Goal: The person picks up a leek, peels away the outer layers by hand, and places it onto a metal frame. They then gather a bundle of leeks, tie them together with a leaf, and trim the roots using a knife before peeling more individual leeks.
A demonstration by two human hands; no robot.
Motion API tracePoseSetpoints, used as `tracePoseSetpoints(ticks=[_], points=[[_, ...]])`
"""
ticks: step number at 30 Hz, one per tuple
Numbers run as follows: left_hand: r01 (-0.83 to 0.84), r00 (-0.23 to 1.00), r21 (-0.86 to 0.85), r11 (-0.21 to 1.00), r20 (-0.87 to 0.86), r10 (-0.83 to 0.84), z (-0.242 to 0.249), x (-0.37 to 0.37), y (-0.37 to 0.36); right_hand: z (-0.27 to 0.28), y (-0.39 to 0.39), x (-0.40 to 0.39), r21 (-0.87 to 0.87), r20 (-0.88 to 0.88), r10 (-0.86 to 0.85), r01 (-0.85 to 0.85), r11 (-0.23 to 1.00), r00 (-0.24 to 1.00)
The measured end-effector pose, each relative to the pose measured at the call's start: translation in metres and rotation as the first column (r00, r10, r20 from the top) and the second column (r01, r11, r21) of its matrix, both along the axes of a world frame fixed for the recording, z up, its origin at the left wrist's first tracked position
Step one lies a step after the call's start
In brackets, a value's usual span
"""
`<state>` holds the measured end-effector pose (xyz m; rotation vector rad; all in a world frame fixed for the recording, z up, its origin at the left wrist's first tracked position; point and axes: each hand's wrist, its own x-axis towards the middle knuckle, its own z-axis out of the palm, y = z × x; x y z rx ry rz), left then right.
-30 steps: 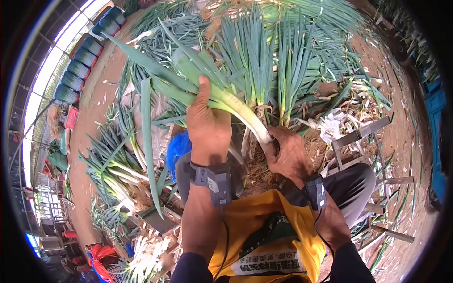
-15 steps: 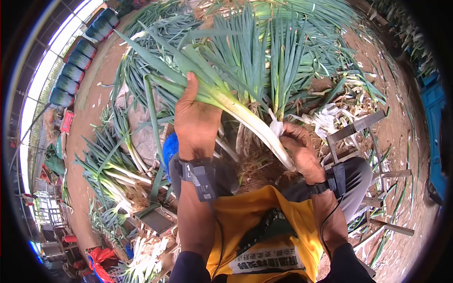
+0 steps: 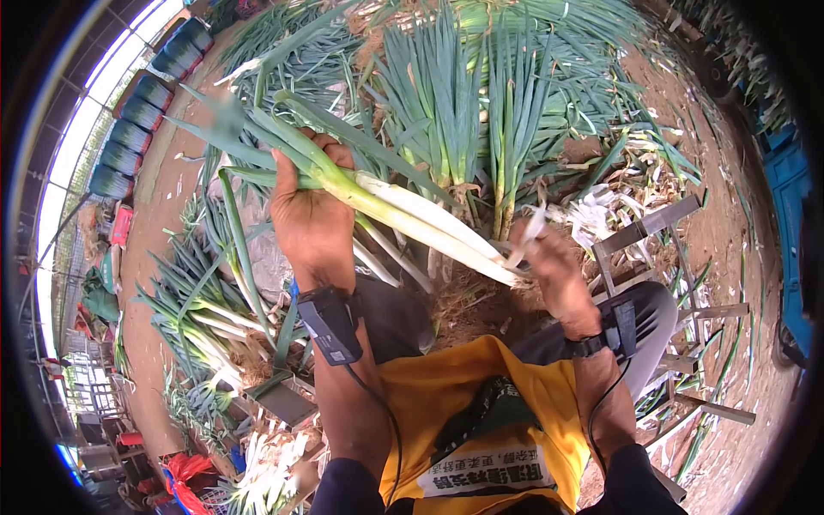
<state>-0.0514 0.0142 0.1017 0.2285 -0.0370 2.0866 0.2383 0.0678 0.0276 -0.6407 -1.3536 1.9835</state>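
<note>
My left hand (image 3: pixel 311 236) is wrapped round the green part of a large green onion (image 3: pixel 399 216), held slantwise with its leaves to the upper left. Its pale shank runs down to the right toward the root end, where two whitish lengths lie side by side. Close to that end is my right hand (image 3: pixel 556 279), partly smeared by motion, with a thin white strip of peel (image 3: pixel 534 225) between thumb and fingers. Behind the held stalk, several green onions (image 3: pixel 438 112) stand upright, with roots on the soil below.
More green onions (image 3: pixel 202 318) lie to the left. Pale peelings (image 3: pixel 592 215) are heaped at the right beside a metal frame (image 3: pixel 648 227). A blue crate (image 3: pixel 785 223) stands at the far right. Wrapped bundles (image 3: pixel 133 133) line the left edge, and a red bag (image 3: pixel 189 476) lies lower left.
My left hand has moved left with the green onion, which now lies flatter and shows two pale lengths. The strip at my right hand has lifted away from the stalk.
</note>
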Motion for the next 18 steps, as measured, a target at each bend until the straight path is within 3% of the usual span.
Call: tracePoseSetpoints(ticks=[1,2,4,6,7,9,10,12,13,14,16,17,18], points=[[-0.015,1.000,-0.020,1.000,-0.012,0.015,0.000,0.000,0.000,0.008,-0.006,-0.004,0.077,0.132,-0.024,0.014,0.997,0.991],[-0.010,0.999,-0.024,1.000,-0.051,0.009,0.000,0.001,-0.002,-0.005,0.000,-0.008,0.537,0.225,-0.072,-0.062,0.841,0.972],[0.035,0.993,-0.014,0.999,-0.112,-0.037,-0.002,0.004,-0.001,-0.032,-0.015,-0.031,0.206,-0.060,0.099,-0.084,0.975,0.993],[0.003,0.992,-0.141,0.990,-0.125,-0.021,-0.003,0.007,-0.001,-0.035,-0.027,-0.042,0.346,0.047,0.038,-0.052,0.937,0.998],[0.078,0.989,-0.065,0.995,-0.120,-0.085,-0.008,0.003,-0.001,-0.037,-0.032,-0.048,0.412,0.098,0.000,-0.041,0.910,0.995],[0.146,0.971,-0.003,0.989,-0.193,-0.144,-0.009,0.012,0.005,-0.028,-0.049,-0.043,0.318,0.129,-0.014,-0.028,0.948,0.992],[0.135,0.954,-0.020,0.991,-0.266,-0.136,0.001,0.023,0.005,-0.040,-0.054,-0.041,0.302,0.083,-0.028,0.002,0.953,0.996],[0.139,0.913,-0.056,0.989,-0.380,-0.150,0.018,0.042,0.008,-0.032,-0.053,-0.038,0.291,-0.120,-0.243,0.268,0.918,0.963],[0.155,0.892,-0.080,0.985,-0.417,-0.175,0.026,0.054,0.011,-0.051,-0.040,-0.030,0.132,-0.141,-0.239,0.258,0.957,0.961],[0.165,0.869,-0.111,0.980,-0.453,-0.197,0.029,0.062,0.013,-0.033,-0.022,-0.023,0.004,-0.239,-0.354,0.365,0.931,0.904],[0.129,0.815,-0.194,0.972,-0.537,-0.215,0.026,0.065,0.014,-0.016,0.044,0.022,0.007,-0.114,-0.522,0.526,0.850,0.845],[0.105,0.786,-0.236,0.966,-0.576,-0.227,0.024,0.062,0.014,-0.014,0.098,0.054,0.061,-0.195,-0.582,0.602,0.796,0.790],[0.096,0.786,-0.254,0.962,-0.574,-0.230,0.021,0.057,0.013,0.021,0.125,0.080,0.418,-0.023,-0.712,0.653,0.631,0.702]])
